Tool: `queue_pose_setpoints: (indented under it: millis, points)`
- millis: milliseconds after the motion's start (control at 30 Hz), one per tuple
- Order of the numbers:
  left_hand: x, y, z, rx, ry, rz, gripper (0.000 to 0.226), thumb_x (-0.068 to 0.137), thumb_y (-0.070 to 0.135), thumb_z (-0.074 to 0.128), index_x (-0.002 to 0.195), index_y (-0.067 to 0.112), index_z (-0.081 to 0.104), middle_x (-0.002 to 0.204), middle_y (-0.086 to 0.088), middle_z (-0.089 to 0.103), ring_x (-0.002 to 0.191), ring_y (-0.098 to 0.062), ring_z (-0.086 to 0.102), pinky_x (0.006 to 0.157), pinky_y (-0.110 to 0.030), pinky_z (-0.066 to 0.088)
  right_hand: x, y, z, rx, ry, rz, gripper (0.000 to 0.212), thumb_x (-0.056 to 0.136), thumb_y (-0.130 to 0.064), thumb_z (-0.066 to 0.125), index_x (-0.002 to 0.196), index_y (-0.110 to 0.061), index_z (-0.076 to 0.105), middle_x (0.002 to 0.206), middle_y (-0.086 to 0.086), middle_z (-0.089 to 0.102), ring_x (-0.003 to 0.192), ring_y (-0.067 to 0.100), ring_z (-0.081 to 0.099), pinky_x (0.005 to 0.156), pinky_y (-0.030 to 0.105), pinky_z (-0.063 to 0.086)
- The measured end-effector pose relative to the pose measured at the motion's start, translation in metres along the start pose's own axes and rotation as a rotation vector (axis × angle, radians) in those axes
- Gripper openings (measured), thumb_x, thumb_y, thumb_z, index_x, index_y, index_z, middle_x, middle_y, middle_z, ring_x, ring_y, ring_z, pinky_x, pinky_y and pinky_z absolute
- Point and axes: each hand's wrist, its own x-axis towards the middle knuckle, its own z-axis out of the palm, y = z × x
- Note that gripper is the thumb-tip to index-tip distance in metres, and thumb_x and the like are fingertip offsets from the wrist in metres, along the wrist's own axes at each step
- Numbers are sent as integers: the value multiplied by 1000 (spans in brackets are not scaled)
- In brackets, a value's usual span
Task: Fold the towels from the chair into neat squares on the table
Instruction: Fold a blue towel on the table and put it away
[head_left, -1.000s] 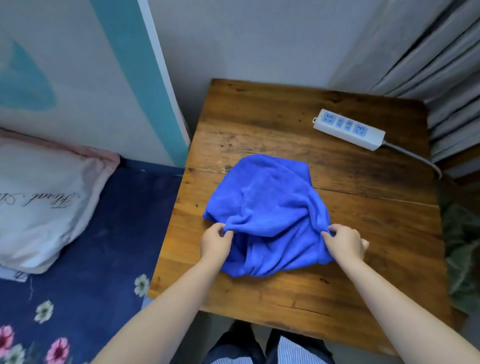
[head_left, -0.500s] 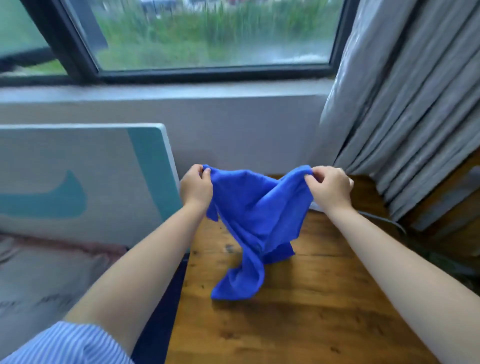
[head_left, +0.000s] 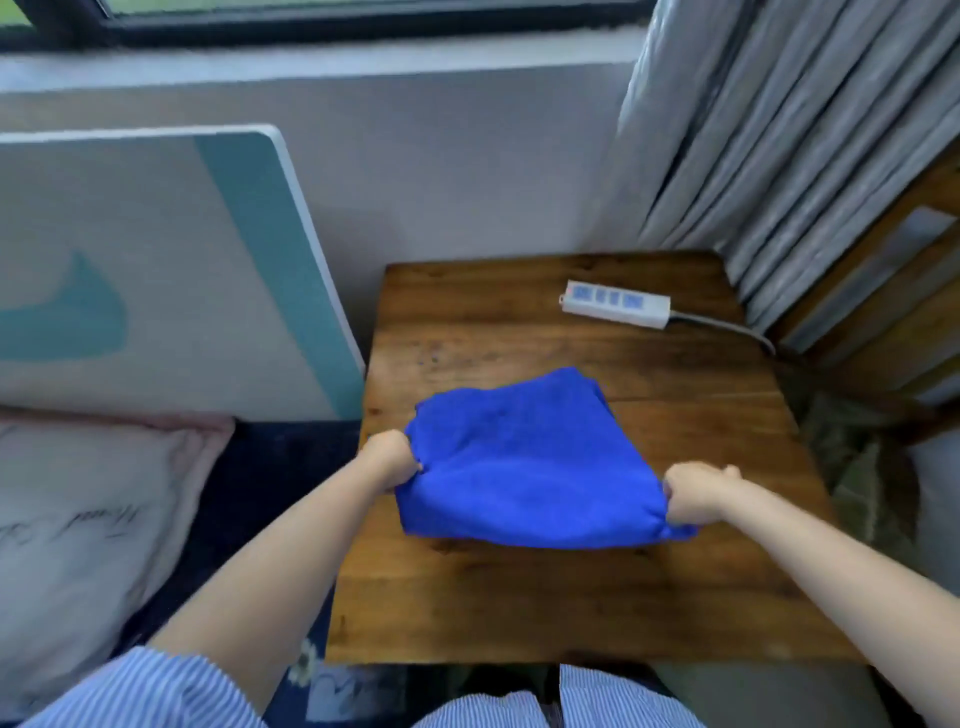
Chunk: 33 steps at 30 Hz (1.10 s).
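Your wooden table (head_left: 597, 597) fills the middle of the view, and the blue towel (head_left: 524, 467) lies spread across its centre, roughly flat. Your left hand (head_left: 387, 460) grips the towel's near left corner in curled fingers, while your right hand (head_left: 696, 493) grips the near right corner the same way. A white power strip (head_left: 615, 304) sits at the table's far right, well apart from the towel.
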Motion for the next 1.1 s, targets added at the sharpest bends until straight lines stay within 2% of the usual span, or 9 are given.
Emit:
queue_pose_setpoints:
  millis: [67,133,233,333,567,767,900,1000,1100]
  points:
    - [-3,0,34,85,-193,-31,30,95,21,44,73,4,54,88,-10,61,70,-20,59,61,-27,45,7,-2,33,-103,-203,-39,13,87,-21,49,85,-13,58,100,2,63,111,24,53,99,46,32]
    - [-2,1,57,46,-324,-75,26,96,24,42,82,6,54,86,-6,51,70,-19,51,61,-25,41,11,-4,47,-113,-299,-49,20,91,-24,45,96,-10,58,96,0,54,117,25,48,104,51,26]
    - [7,-2,71,-45,-222,-117,31,95,23,43,65,12,40,67,0,40,61,-18,43,50,-23,31,23,-3,46,58,-157,-49,26,91,-25,45,108,-12,60,118,5,59,123,24,46,112,52,14]
    - [16,-1,70,-103,-77,-107,35,92,18,43,59,14,31,62,1,33,52,-14,31,46,-23,22,38,-3,33,131,1,-87,27,92,-24,43,107,-13,62,117,4,61,116,22,50,110,46,21]
    - [55,6,55,-175,116,-34,20,95,16,36,76,12,44,68,4,39,78,-20,45,48,-24,28,81,-19,-3,217,324,-144,27,92,-13,38,102,-8,63,105,6,67,98,22,59,81,28,36]
    - [97,17,37,-245,281,-33,34,98,16,31,125,6,50,125,-12,55,114,-30,51,88,-38,45,132,-35,-33,184,455,-178,34,91,-14,43,124,-10,51,128,7,54,120,26,47,99,36,38]
    - [127,20,34,-266,312,-33,37,97,12,33,131,8,46,133,-11,52,123,-29,45,99,-40,43,167,-44,-44,153,460,-241,55,89,-11,47,141,-17,30,147,1,34,137,20,28,114,44,18]
    - [144,15,32,-239,266,-24,43,96,9,34,138,12,39,140,-9,45,130,-29,38,105,-40,38,178,-43,-50,47,392,-264,58,89,-11,46,142,-20,25,140,0,43,138,18,24,114,55,-3]
    - [165,4,35,-204,201,-10,46,95,11,37,141,15,37,143,-10,43,132,-29,36,107,-40,35,189,-33,-58,-122,391,-362,38,90,-13,44,127,-20,48,117,-1,59,123,19,40,113,56,-7]
